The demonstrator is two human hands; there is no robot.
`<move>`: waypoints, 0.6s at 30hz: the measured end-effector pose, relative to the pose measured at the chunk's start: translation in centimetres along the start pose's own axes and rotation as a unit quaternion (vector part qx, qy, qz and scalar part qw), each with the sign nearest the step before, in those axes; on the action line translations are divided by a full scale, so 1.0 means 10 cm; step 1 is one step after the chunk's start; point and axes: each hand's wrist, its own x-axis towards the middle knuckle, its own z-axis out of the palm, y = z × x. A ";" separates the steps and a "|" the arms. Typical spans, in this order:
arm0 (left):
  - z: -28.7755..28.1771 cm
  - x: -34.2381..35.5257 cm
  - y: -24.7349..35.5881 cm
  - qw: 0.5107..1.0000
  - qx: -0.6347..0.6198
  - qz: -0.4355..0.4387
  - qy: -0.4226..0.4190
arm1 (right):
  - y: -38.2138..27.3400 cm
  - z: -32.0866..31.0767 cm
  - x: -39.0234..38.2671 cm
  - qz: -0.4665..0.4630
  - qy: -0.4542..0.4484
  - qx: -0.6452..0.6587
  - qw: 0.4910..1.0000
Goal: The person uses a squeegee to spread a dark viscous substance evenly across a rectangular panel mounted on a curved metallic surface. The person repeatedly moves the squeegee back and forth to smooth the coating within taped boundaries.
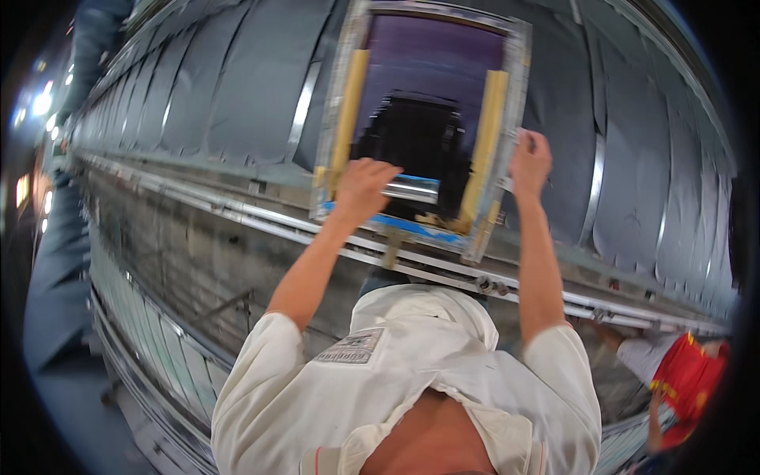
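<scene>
Dark grey sheets (257, 75) run left to right, with shiny metal rails (210, 199) along the near side. Sitting over them is a rectangular metal-edged frame (517, 75) with purple mesh (435, 51), black across the middle. Left hand (362, 188) has its fingers closed on a silver metal bar (416, 190) inside the frame's near end. Right hand's (530, 165) fingers are curled at the right edge; can't tell if they're gripping. Label-wise: a pale patch (351, 348) with dark print on the white shirt (317, 408).
</scene>
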 end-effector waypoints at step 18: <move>-0.21 1.15 0.34 0.988 -0.067 0.046 -0.132 | -0.37 -0.60 0.34 -0.207 0.015 -0.290 0.934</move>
